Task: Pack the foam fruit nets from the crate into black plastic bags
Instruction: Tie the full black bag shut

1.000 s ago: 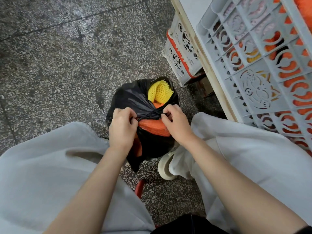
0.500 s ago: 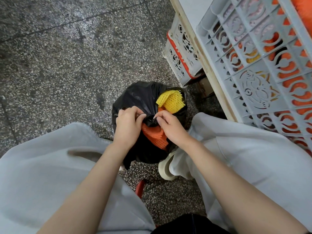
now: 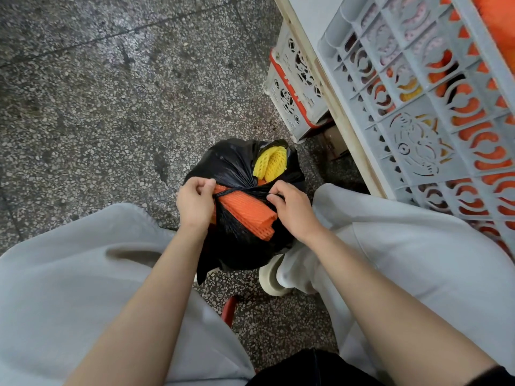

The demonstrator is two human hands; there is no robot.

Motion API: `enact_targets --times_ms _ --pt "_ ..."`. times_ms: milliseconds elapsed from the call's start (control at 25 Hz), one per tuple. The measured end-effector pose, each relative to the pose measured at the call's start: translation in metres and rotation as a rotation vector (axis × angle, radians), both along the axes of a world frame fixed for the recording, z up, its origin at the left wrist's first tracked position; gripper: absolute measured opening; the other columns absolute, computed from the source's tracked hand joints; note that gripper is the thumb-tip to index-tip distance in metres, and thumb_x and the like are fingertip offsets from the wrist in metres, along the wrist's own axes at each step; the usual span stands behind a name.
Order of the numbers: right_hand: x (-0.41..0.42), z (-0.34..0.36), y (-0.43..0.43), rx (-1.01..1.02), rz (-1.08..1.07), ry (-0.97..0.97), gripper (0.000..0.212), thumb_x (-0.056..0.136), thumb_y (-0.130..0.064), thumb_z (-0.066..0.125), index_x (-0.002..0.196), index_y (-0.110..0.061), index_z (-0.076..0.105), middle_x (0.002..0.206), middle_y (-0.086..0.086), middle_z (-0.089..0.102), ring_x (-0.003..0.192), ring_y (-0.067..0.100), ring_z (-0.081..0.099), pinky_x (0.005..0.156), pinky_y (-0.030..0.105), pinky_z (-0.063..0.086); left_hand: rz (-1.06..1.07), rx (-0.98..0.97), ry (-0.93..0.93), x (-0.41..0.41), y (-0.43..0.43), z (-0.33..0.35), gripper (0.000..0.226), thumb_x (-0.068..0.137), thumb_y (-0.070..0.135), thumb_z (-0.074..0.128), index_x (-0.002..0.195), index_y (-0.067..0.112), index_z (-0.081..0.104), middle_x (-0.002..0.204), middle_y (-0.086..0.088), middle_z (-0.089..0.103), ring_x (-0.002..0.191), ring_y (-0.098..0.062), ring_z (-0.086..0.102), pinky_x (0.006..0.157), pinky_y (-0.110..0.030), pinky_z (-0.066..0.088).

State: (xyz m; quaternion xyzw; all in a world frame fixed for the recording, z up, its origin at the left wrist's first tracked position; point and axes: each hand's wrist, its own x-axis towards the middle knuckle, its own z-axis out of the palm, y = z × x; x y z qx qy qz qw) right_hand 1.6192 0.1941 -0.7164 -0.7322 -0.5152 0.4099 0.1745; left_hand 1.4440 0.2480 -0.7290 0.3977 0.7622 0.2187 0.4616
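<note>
Centre frame, on the floor. Left hand grip pinches one twisted ear of the black plastic bag. Orange foam nets and a yellow foam net bulge out. Right hand grip pinches the other ear. Risk: bag overfilled, so the knot may slip, nets spill or the film tear.

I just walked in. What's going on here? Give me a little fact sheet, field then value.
black bag: on the speckled floor between the person's knees, stuffed full
showing at top: orange nets, yellow net
left hand: pinches one end of a stretched bag strip
right hand: pinches the other end
grey crate: at right, more orange nets inside
stage: probably tying the bag shut
</note>
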Motion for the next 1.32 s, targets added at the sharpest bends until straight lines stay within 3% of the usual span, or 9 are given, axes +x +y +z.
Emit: enact_targets --times_ms 120,320,400,520,680,800,1000,1160,1320 --pt "0.002 -0.001 -0.005 -0.073 -0.101 0.051 0.015 0.095 -0.016 0.052 0.08 -0.014 0.051 0.068 -0.008 0.049 0.063 0.005 0.045 0.059 0.015 0.033 0.217 -0.217 -0.245 -0.002 0.0 -0.002 0.029 0.094 0.017 0.055 0.065 0.016 0.054 0.066 -0.003 0.054 0.078 -0.022 0.052 0.077 -0.039 0.048" --pt "0.0 0.012 -0.008 -0.057 -0.227 0.276 0.01 0.095 -0.021 0.05 0.088 -0.019 0.057 0.082 -0.009 0.052 0.073 0.001 0.047 0.069 0.017 0.036 -0.559 -0.086 0.065 -0.007 -0.002 0.017 0.025 0.094 0.022 0.055 0.07 0.014 0.055 0.063 0.006 0.05 0.063 -0.012 0.046 0.061 -0.027 0.031" --pt "-0.007 0.021 -0.007 -0.093 -0.255 0.429 0.013 0.096 -0.022 0.05 0.086 -0.02 0.058 0.081 -0.01 0.054 0.074 0.0 0.049 0.069 0.016 0.037 -0.679 -0.061 0.107 -0.006 -0.003 0.019 0.026 0.092 0.026 0.058 0.067 0.017 0.056 0.059 0.008 0.048 0.057 -0.005 0.043 0.053 -0.024 0.03" --pt "-0.015 0.031 -0.005 -0.144 -0.204 0.529 0.02 0.094 -0.026 0.053 0.078 -0.019 0.061 0.074 -0.011 0.056 0.07 0.001 0.052 0.067 0.015 0.039 -0.454 -0.085 -0.089 -0.004 -0.005 0.015 0.035 0.093 0.024 0.057 0.059 0.015 0.055 0.051 0.007 0.045 0.052 -0.01 0.04 0.05 -0.025 0.031" --pt "-0.011 0.021 -0.01 -0.163 -0.025 0.309 0.028 0.094 -0.03 0.053 0.072 -0.016 0.061 0.073 -0.007 0.058 0.069 0.004 0.052 0.067 0.021 0.039 0.183 -0.324 -0.504 0.0 -0.004 0.017 0.035 0.098 0.017 0.046 0.063 0.011 0.049 0.036 0.006 0.042 0.03 -0.004 0.041 0.035 -0.012 0.033" --pt "-0.016 0.013 -0.012 -0.244 -0.173 0.309 0.032 0.096 -0.029 0.05 0.067 -0.017 0.059 0.068 -0.004 0.053 0.066 0.009 0.046 0.065 0.026 0.034 0.49 -0.458 -0.674 -0.003 -0.005 0.016 0.036 0.1 0.019 0.043 0.065 0.011 0.047 0.028 0.009 0.035 0.025 -0.004 0.038 0.032 -0.01 0.034" --pt "-0.037 0.023 0.003 -0.189 -0.392 0.572 0.028 0.097 -0.021 0.049 0.078 -0.015 0.069 0.093 -0.005 0.067 0.086 0.005 0.058 0.082 0.022 0.044 0.213 -0.244 -0.502 0.006 -0.018 0.02 0.031 0.094 0.02 0.053 0.065 0.013 0.059 0.051 0.005 0.05 0.055 -0.011 0.047 0.049 -0.018 0.041" --pt "-0.045 0.022 0.007 0.01 -0.169 0.246 0.027 0.093 -0.009 0.053 0.117 -0.006 0.064 0.118 0.007 0.065 0.112 0.016 0.057 0.096 0.018 0.039 0.049 -0.254 -0.581 0.017 -0.025 0.031 0.027 0.096 0.025 0.049 0.074 0.018 0.063 0.068 0.006 0.06 0.07 -0.01 0.054 0.069 -0.024 0.043" --pt "-0.045 0.018 0.006 0.021 0.017 0.107 0.029 0.091 -0.003 0.055 0.119 -0.004 0.063 0.111 0.013 0.062 0.109 0.023 0.057 0.093 0.022 0.039 0.161 -0.386 -0.754 0.014 -0.026 0.035 0.028 0.098 0.019 0.042 0.078 0.015 0.061 0.07 0.004 0.063 0.074 -0.012 0.056 0.08 -0.027 0.05"
